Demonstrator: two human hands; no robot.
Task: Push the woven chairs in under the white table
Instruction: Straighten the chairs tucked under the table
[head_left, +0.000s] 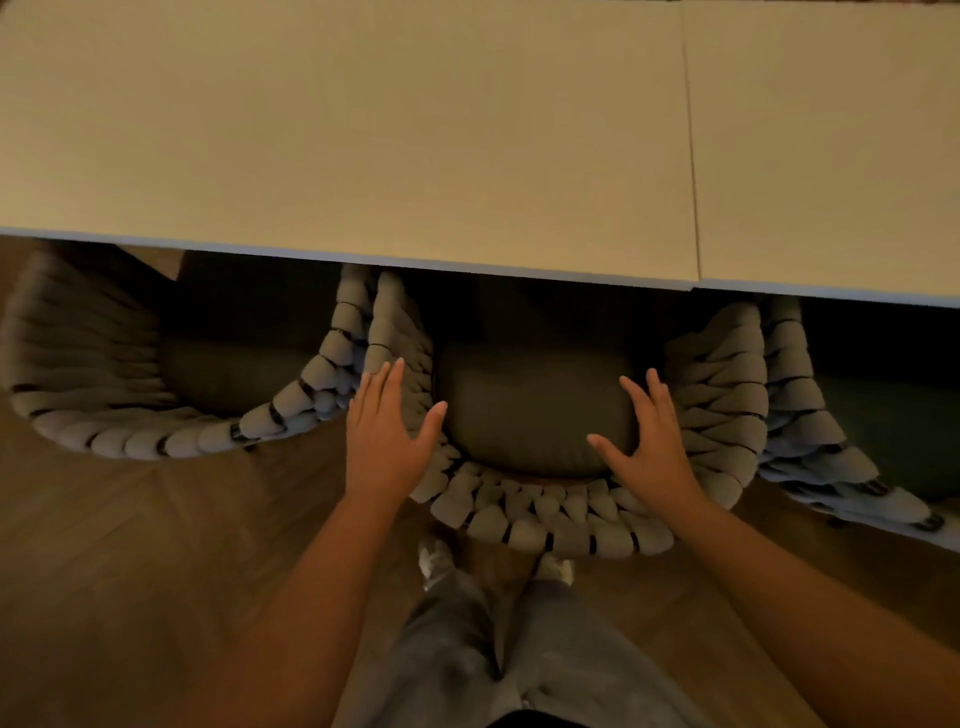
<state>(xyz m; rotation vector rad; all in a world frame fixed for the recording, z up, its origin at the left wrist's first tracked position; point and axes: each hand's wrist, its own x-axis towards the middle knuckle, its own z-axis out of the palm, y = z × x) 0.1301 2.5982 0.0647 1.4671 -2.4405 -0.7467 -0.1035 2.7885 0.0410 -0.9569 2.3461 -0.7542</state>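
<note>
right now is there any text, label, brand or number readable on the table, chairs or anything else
None. No readable words, numbers or logos show on the table, the middle chair, the left chair, the right chair or the shoes. The picture is dim and soft.

Bare forearms (291, 587), grey trousers (457, 660) and 2 pale shoes (434, 558).

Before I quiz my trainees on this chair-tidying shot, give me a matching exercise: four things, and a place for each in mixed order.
Things:
1. left hand
2. right hand
3. dark seat cushion
4. white table top

Places:
A. between the two hands
B. over the chairs' fronts
C. on the middle woven chair's right side
D. on that chair's left side

Pairs: 1-D, 2-C, 3-A, 4-B
</note>
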